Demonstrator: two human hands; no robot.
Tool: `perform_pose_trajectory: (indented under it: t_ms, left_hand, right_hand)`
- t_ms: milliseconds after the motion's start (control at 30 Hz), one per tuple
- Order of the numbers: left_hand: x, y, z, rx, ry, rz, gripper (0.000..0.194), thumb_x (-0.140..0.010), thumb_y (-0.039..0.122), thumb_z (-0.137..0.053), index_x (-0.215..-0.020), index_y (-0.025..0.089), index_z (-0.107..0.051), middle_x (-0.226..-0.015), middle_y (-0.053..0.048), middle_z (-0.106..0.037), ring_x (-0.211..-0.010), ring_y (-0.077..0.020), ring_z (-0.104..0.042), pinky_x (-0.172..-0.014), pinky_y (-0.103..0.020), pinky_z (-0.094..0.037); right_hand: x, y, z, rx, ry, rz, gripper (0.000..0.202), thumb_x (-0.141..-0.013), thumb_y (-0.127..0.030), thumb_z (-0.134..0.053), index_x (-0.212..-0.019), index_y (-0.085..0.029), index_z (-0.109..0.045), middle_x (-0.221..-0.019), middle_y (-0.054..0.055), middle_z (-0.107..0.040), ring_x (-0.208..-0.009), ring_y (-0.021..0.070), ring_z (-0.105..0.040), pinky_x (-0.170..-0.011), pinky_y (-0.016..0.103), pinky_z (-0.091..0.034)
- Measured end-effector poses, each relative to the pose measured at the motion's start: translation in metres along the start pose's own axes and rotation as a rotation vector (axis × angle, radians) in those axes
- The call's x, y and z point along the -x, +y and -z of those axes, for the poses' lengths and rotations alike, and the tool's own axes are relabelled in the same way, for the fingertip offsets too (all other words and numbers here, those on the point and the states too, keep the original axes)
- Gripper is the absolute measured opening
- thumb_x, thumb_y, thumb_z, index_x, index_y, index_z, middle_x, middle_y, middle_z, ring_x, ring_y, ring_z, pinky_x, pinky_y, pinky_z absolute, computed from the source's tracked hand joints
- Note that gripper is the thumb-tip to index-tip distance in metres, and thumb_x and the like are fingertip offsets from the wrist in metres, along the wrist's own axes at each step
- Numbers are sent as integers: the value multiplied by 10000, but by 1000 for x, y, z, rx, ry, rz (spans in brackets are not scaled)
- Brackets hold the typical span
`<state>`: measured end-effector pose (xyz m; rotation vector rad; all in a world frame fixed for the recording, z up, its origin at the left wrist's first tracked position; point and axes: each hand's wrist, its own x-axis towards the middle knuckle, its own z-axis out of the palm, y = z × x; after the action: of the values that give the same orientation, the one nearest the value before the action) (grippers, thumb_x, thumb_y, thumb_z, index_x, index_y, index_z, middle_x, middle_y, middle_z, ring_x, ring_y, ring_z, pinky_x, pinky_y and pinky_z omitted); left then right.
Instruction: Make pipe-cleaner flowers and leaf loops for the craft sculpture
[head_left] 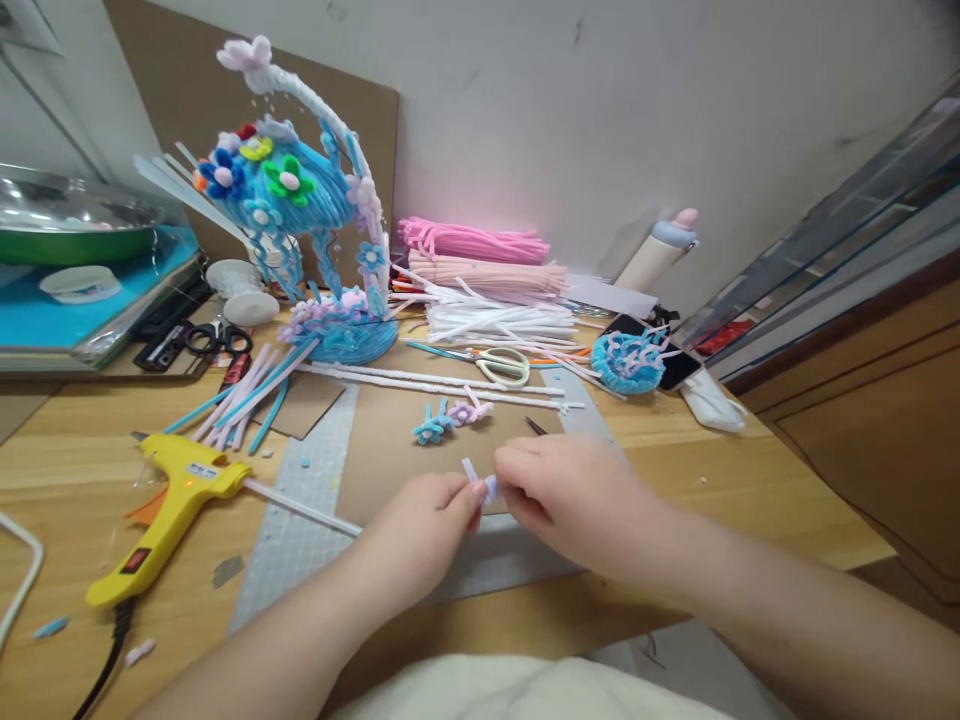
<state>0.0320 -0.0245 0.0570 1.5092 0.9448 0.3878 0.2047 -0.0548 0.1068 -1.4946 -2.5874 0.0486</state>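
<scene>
Above the cardboard sheet (390, 470), my left hand (427, 530) pinches a small pale lilac pipe-cleaner piece (490, 488), one short end of it sticking up. My right hand (570, 495) has its fingers closed at the other side of the same piece, with its fingertips partly hidden. Just beyond my hands lie a blue pipe-cleaner flower (433, 428) and a lilac flower (466, 411). Dark pointed tweezers or a similar tool (535, 426) show their tip beside my right hand.
A yellow glue gun (176, 510) lies at the left. Behind stands a blue jellyfish-like lamp shape (300, 190) with flowers. Bundles of pink (476, 242) and white (495, 322) pipe cleaners, green-handled scissors (504, 367), a blue round piece (628, 360) and a bottle (652, 255) sit further back.
</scene>
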Motion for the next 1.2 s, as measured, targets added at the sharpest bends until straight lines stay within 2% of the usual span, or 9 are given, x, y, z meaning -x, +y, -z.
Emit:
perform_pose_trajectory:
  t_ms: [100, 267, 533, 667, 800, 900, 1000, 1100, 1200]
  left_hand:
    - [-1, 4, -1, 155, -13, 59, 395, -841, 457, -387, -566, 183, -458, -452, 68, -311, -433, -99, -271, -463, -230, -203]
    - [2, 15, -2, 421, -85, 259, 385, -835, 497, -383, -602, 196, -439, -389, 108, -234, -350, -58, -102, -368, -196, -97]
    - [9, 16, 1, 698, -214, 310, 359, -843, 489, -437, -646, 189, -449, -418, 119, -193, -367, -42, -51, -345, -169, -43]
    - [12, 14, 5, 874, -397, 382, 364, -826, 488, -465, -632, 180, -448, -423, 120, -168, -367, -34, -25, -336, -156, -39]
    - [15, 13, 8, 948, -611, 354, 382, -853, 476, -423, -626, 171, -462, -413, 112, -164, -354, -38, -26, -325, -158, -42]
    - [16, 11, 9, 933, -762, 311, 393, -865, 464, -393, -612, 172, -467, -394, 104, -171, -334, -48, -42, -309, -178, -41]
    - [16, 9, 8, 914, -838, 307, 414, -876, 454, -363, -600, 169, -478, -382, 99, -175, -327, -57, -45, -304, -196, -33]
    - [18, 7, 6, 925, -918, 339, 407, -885, 403, -338, -601, 160, -501, -382, 93, -167, -332, -67, -33, -311, -213, -15]
    - [19, 4, 3, 963, -962, 372, 423, -881, 347, -331, -577, 141, -541, -355, 74, -191, -308, -78, -64, -305, -228, -20]
  right_hand:
    - [9, -2, -9, 83, 164, 51, 187, -852, -153, -454, -680, -186, -517, -628, 11, -536, -565, 135, -449, -523, 271, -264]
    - [22, -1, -28, -112, 359, -5, 115, -859, -151, -486, -781, -180, -565, -669, 28, -585, -639, 144, -509, -594, 267, -356]
    - [23, -10, -53, -856, 571, -258, 25, -831, -180, -568, -829, -197, -587, -727, 9, -597, -650, 127, -550, -589, 249, -433]
    - [16, -5, -51, -1280, 441, -332, 143, -797, -296, -633, -739, -183, -567, -635, -23, -551, -537, 94, -491, -500, 213, -409]
    - [9, -1, -46, -1490, 328, -244, 238, -714, -386, -713, -738, -181, -593, -706, -7, -545, -615, 110, -506, -556, 231, -430]
    - [7, 5, -43, -1489, 309, -151, 212, -708, -345, -731, -844, -209, -642, -760, -4, -544, -651, 106, -497, -563, 213, -416]
    - [8, 13, -38, -1340, 208, 4, 169, -775, -282, -675, -927, -211, -693, -772, 21, -578, -676, 112, -517, -594, 217, -423]
    - [7, 16, -27, -1209, 87, 145, 174, -823, -290, -619, -916, -187, -724, -740, 36, -583, -652, 107, -531, -582, 211, -430]
    - [5, 13, -17, -1165, 47, 218, 200, -833, -320, -606, -851, -159, -724, -702, 34, -562, -611, 97, -526, -551, 200, -428]
